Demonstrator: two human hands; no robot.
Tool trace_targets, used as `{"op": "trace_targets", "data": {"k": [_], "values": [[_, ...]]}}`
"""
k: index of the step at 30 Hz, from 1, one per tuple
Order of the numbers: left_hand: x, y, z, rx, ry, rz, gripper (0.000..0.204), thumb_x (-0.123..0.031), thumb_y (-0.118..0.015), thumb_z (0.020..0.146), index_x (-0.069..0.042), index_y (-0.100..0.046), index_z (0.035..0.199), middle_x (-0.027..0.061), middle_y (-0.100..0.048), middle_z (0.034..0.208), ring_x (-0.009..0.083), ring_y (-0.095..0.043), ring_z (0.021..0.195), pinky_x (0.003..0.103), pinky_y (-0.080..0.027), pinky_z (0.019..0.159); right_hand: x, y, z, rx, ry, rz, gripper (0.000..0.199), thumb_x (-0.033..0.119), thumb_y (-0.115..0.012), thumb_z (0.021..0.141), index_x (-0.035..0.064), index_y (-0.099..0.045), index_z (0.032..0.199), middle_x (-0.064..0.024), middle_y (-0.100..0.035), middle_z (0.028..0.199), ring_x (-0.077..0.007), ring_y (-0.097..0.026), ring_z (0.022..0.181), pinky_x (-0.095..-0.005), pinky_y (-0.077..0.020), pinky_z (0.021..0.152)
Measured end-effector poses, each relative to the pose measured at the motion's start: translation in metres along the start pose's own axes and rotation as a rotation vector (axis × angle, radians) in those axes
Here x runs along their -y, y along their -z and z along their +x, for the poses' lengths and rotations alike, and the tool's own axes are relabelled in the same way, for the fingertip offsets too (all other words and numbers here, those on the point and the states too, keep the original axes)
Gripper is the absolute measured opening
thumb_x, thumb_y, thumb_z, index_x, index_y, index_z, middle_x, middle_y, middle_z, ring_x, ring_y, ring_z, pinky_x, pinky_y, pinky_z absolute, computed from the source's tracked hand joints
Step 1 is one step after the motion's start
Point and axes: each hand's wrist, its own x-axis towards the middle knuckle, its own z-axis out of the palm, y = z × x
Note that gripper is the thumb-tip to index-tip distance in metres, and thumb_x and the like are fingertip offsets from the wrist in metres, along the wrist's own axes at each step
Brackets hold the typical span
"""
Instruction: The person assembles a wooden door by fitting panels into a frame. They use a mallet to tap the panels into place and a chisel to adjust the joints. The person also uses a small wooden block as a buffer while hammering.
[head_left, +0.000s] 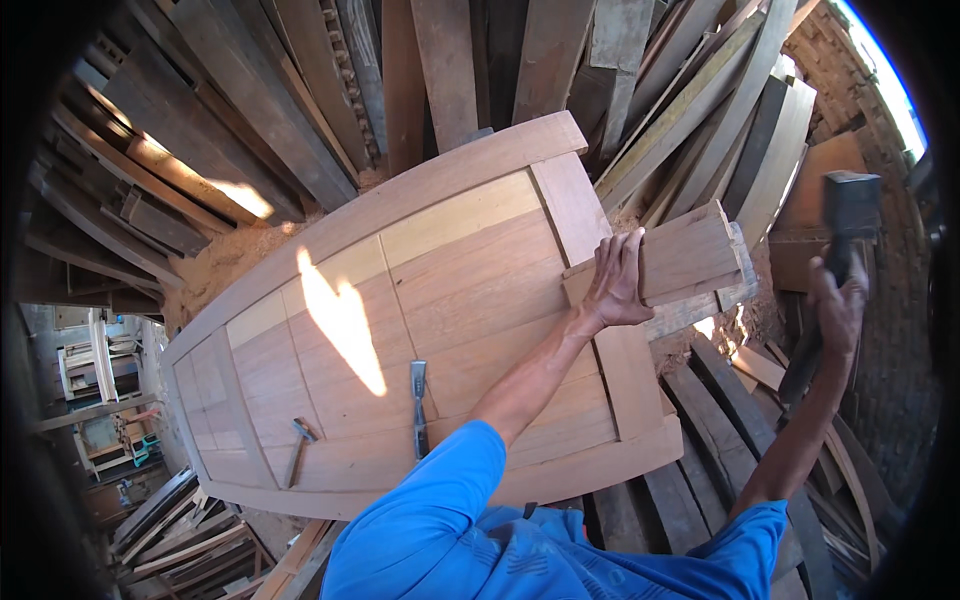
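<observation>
A large wooden door panel [470,290] lies flat before me, with a frame around several inset boards. At its right end my left hand [618,285] grips a short wooden block [695,258], fingers over the upper side and thumb along the lower edge. The block rests across the door's end and sticks out past it. Off to the right, my right hand [840,300] is raised, wrapped round the handle of a hammer [850,205] with a heavy dark head, slightly blurred. A chisel [418,405] and a small hammer [296,450] lie on the door, left of my left forearm.
Timber planks [445,70] lean along the far side, with more boards [690,430] stacked at the right. Sawdust [225,262] heaps beyond the door's left part. A brick wall [900,300] rises at the far right. A rough grey board [740,265] projects beneath the block.
</observation>
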Motion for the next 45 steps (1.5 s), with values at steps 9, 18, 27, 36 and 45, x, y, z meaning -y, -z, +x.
{"op": "trace_targets", "data": {"k": [9,18,27,36,45], "values": [[-0.003,0.000,0.003,0.071,0.051,-0.002,0.128,-0.024,-0.087,0.045,0.003,-0.020,0.151,0.0226,-0.040,0.127,0.0404,-0.041,0.113,0.051,-0.034,0.105,0.001,-0.036,0.004,0.395,0.179,-0.530,0.033,0.007,-0.065,0.074,-0.0054,-0.060,0.104,-0.0305,-0.066,0.098,-0.0480,-0.064,0.097,-0.0510,-0.0492,0.084],[-0.007,0.008,0.005,0.097,0.110,0.007,0.131,-0.025,-0.089,0.046,0.004,-0.019,0.153,0.0236,-0.040,0.132,0.0421,-0.041,0.119,0.051,-0.033,0.109,-0.043,-0.053,-0.022,0.187,-0.092,0.051,0.021,0.009,-0.064,0.085,0.0016,-0.062,0.104,0.0015,-0.056,0.073,-0.0063,-0.051,0.056,-0.0263,-0.0429,0.050],[0.038,0.162,-0.094,0.313,0.708,0.513,0.124,-0.027,-0.088,0.058,0.000,-0.018,0.157,0.0271,-0.036,0.145,0.0455,-0.034,0.135,0.057,-0.024,0.118,-0.136,-0.188,-0.014,0.354,-0.385,-0.101,0.029,0.014,-0.072,0.081,-0.0019,-0.060,0.103,-0.0066,-0.061,0.072,-0.0164,-0.064,0.057,-0.0346,-0.0510,0.051],[0.041,0.069,-0.157,0.449,0.263,0.252,0.107,-0.056,-0.073,0.085,-0.001,-0.022,0.162,0.0307,-0.009,0.168,0.0496,0.000,0.156,0.061,-0.001,0.125,-0.137,-0.249,0.003,0.535,-0.307,-0.050,0.039,0.011,-0.071,0.079,-0.0092,-0.060,0.111,-0.0109,-0.064,0.075,-0.0201,-0.067,0.057,-0.0350,-0.0537,0.053],[0.041,0.018,-0.141,0.365,0.199,0.482,0.089,-0.056,-0.061,0.092,-0.001,-0.035,0.157,0.0212,-0.021,0.167,0.0426,-0.012,0.155,0.060,-0.006,0.125,-0.126,-0.245,-0.011,0.385,-0.133,-0.237,0.049,0.019,-0.075,0.080,-0.0088,-0.060,0.118,-0.0244,-0.069,0.084,-0.0344,-0.072,0.075,-0.0442,-0.0567,0.070]]}}
